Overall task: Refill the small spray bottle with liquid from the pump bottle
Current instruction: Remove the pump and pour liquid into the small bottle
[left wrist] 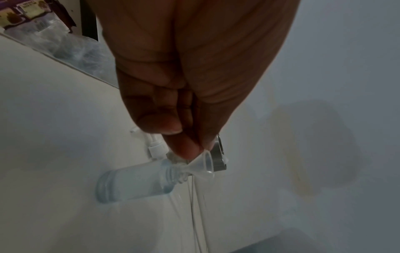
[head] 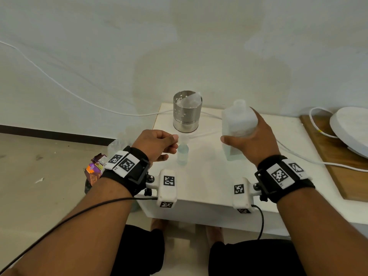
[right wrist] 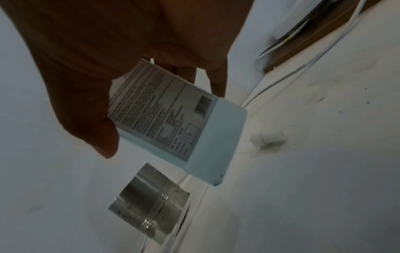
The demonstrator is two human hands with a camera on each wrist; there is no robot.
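Note:
The small clear spray bottle (head: 182, 154) (left wrist: 134, 183) stands capless on the white table (head: 209, 176), holding pale blue liquid. A small clear funnel (head: 184, 138) (left wrist: 204, 165) sits in its neck. My left hand (head: 175, 140) (left wrist: 194, 149) pinches the funnel's rim with thumb and fingertips. My right hand (head: 247, 136) (right wrist: 161, 116) grips the large translucent pump bottle (head: 238, 124) (right wrist: 173, 123) from behind, upright, its neck open with no pump on it. Its printed label faces the right wrist view. I cannot tell whether its base touches the table.
A perforated metal cup (head: 187, 112) (right wrist: 149, 208) stands behind the small bottle. A white screw-cap piece (left wrist: 156, 149) lies near it. A white cable (head: 298, 156) crosses the table. At the right, a round white object (head: 352, 132) lies on a wooden board (head: 342, 176). A snack wrapper (head: 93, 170) lies left.

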